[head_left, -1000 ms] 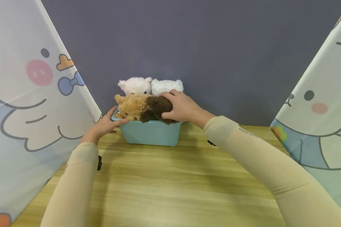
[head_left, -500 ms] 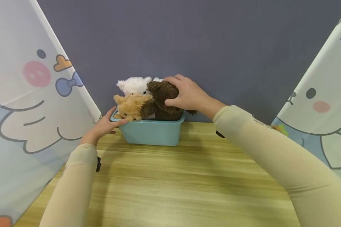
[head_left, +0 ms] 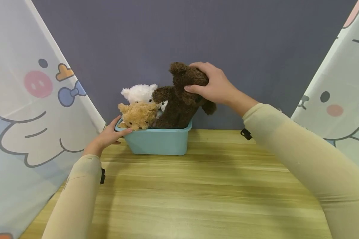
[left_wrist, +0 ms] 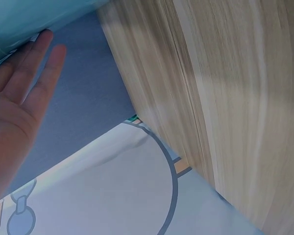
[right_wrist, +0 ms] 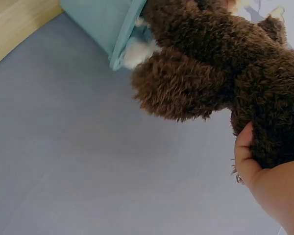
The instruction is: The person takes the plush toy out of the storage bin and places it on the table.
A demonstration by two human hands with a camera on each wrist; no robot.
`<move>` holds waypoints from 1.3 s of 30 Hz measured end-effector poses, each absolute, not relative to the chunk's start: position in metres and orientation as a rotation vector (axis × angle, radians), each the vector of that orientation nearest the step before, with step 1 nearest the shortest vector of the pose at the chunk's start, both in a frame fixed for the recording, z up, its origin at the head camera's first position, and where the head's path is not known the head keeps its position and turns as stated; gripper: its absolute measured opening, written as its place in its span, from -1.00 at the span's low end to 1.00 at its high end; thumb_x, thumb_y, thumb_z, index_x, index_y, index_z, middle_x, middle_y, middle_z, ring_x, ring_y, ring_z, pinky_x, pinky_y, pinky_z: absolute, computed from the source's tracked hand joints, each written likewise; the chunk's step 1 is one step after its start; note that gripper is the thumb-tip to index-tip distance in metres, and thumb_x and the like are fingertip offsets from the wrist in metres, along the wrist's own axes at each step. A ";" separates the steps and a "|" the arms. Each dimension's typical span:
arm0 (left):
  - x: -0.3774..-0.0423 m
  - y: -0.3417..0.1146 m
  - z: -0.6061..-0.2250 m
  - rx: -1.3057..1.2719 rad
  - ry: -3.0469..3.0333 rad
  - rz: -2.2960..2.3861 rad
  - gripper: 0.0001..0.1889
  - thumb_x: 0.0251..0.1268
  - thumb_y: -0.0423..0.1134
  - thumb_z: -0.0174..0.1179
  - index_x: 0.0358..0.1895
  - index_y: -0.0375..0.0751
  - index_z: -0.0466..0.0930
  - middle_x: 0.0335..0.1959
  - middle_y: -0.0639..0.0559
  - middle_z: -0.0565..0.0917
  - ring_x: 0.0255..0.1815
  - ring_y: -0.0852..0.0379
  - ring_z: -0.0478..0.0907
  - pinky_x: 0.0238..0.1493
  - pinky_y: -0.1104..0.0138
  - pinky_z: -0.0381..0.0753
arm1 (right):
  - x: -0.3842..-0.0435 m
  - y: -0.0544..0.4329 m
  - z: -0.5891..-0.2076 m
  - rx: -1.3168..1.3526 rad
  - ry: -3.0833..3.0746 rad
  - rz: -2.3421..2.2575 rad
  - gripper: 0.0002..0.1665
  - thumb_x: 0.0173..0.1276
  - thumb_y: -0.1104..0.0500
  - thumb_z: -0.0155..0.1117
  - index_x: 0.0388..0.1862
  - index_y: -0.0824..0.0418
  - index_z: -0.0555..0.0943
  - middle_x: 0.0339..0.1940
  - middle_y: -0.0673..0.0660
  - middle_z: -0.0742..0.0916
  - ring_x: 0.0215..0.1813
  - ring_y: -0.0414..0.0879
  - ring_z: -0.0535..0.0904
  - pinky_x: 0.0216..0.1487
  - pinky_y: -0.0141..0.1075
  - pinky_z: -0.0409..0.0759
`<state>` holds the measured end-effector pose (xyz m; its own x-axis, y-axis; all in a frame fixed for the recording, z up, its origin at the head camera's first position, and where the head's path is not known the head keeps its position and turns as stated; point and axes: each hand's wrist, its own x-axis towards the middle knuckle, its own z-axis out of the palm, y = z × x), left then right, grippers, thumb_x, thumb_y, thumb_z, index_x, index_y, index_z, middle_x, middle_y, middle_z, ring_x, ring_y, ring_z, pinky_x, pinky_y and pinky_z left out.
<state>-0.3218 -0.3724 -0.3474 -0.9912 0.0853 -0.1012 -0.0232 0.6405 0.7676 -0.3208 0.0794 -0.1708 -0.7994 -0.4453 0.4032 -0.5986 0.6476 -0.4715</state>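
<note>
My right hand [head_left: 216, 84] grips a dark brown plush bear [head_left: 182, 109] by its head, thumb in front. The bear stands tilted to the right, its lower body inside a light blue plastic bin [head_left: 155, 141]. In the right wrist view, my thumb presses into the brown fur and a limb hangs beside the bin. My left hand [head_left: 109, 134] rests against the bin's left corner, thumb along the front rim; in the left wrist view its visible fingers [left_wrist: 39, 68] lie straight along the bin. A tan plush bear [head_left: 139, 114] and a white plush toy [head_left: 139, 93] sit in the bin's left side.
The bin stands on a wood-grain table [head_left: 173, 192] near a dark grey back panel [head_left: 242, 39]. Cartoon-printed white cloths hang at the left [head_left: 15, 122] and right [head_left: 344, 89]. A second white toy is mostly hidden behind the brown bear.
My right hand has raised the brown bear from lying across the bin to a tilted stand, moving up and right. More of the tan bear shows. My left hand stays at the bin's corner.
</note>
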 end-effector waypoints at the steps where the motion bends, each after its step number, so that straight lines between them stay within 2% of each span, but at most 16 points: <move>1: -0.322 -0.373 -0.348 0.048 2.731 1.275 0.16 0.55 0.25 0.20 0.73 0.25 -0.65 0.77 -0.31 -0.50 0.64 -0.61 0.11 0.39 -0.34 0.56 | -0.321 0.083 -0.169 0.825 -2.616 0.911 -0.04 0.44 -0.37 0.34 0.72 -0.27 0.23 0.78 -0.04 0.22 0.81 0.04 0.04 0.72 0.31 0.15; 3: -0.321 -0.374 -0.349 0.044 2.734 1.263 0.15 0.57 0.23 0.19 0.73 0.22 -0.65 0.76 -0.33 -0.50 0.63 -0.62 0.11 0.39 -0.35 0.56 | -0.322 0.091 -0.167 0.786 -2.621 0.972 -0.02 0.43 -0.38 0.33 0.73 -0.29 0.19 0.81 -0.12 0.14 0.83 0.00 -0.04 0.74 0.31 0.10; 7: -0.323 -0.374 -0.350 0.044 2.743 1.245 0.14 0.58 0.23 0.18 0.73 0.22 -0.64 0.76 -0.35 -0.48 0.62 -0.61 0.15 0.38 -0.34 0.57 | -0.325 0.105 -0.161 0.725 -2.586 1.057 -0.02 0.42 -0.39 0.31 0.73 -0.36 0.17 0.81 -0.20 0.10 0.84 -0.05 -0.07 0.74 0.30 0.10; 11: -0.324 -0.372 -0.348 0.053 2.745 1.241 0.16 0.55 0.28 0.19 0.73 0.23 -0.64 0.77 -0.33 -0.47 0.62 -0.60 0.16 0.38 -0.32 0.58 | -0.325 0.122 -0.147 0.674 -2.506 1.094 -0.08 0.43 -0.30 0.32 0.71 -0.37 0.21 0.79 -0.12 0.21 0.80 0.00 0.09 0.71 0.28 0.19; 15: -0.322 -0.371 -0.347 0.048 2.742 1.247 0.18 0.51 0.31 0.21 0.72 0.29 -0.65 0.78 -0.30 -0.47 0.63 -0.60 0.15 0.37 -0.32 0.59 | -0.324 0.142 -0.128 0.616 -2.458 1.054 -0.12 0.44 -0.20 0.28 0.70 -0.37 0.24 0.79 -0.08 0.23 0.79 0.03 0.12 0.71 0.26 0.21; 20: -0.321 -0.367 -0.344 0.053 2.757 1.257 0.19 0.49 0.33 0.23 0.72 0.31 -0.63 0.78 -0.30 -0.44 0.61 -0.57 0.23 0.36 -0.30 0.62 | -0.326 0.168 -0.115 0.558 -2.530 0.923 -0.10 0.47 -0.18 0.25 0.73 -0.35 0.18 0.82 -0.09 0.12 0.84 0.07 -0.06 0.73 0.37 0.07; 26: -0.319 -0.361 -0.342 0.050 2.765 1.230 0.22 0.45 0.39 0.23 0.73 0.31 -0.62 0.79 -0.30 -0.41 0.60 -0.56 0.24 0.37 -0.28 0.62 | -0.333 0.192 -0.125 0.524 -2.644 0.816 -0.07 0.51 -0.21 0.23 0.77 -0.21 0.14 0.81 0.08 0.17 0.80 0.27 0.02 0.58 0.53 0.16; 29: -0.319 -0.358 -0.342 0.050 2.764 1.231 0.22 0.43 0.41 0.23 0.73 0.30 -0.61 0.79 -0.29 -0.40 0.61 -0.55 0.23 0.37 -0.27 0.62 | -0.337 0.201 -0.130 0.505 -2.686 0.803 -0.05 0.51 -0.23 0.23 0.78 -0.22 0.12 0.81 0.10 0.15 0.79 0.32 0.01 0.55 0.56 0.16; 31: -0.319 -0.357 -0.342 0.055 2.770 1.229 0.22 0.43 0.41 0.23 0.74 0.29 -0.60 0.79 -0.30 -0.39 0.61 -0.55 0.24 0.36 -0.27 0.63 | -0.339 0.206 -0.134 0.500 -2.716 0.789 -0.04 0.51 -0.26 0.23 0.78 -0.24 0.10 0.82 0.08 0.10 0.81 0.32 -0.06 0.56 0.58 0.11; 39: -0.317 -0.359 -0.341 0.056 2.783 1.211 0.22 0.45 0.39 0.23 0.75 0.24 -0.59 0.79 -0.31 -0.40 0.60 -0.57 0.24 0.36 -0.29 0.62 | -0.348 0.215 -0.157 0.574 -2.791 0.783 -0.01 0.52 -0.32 0.24 0.79 -0.15 0.11 0.83 0.10 0.07 0.80 0.36 -0.07 0.53 0.61 0.11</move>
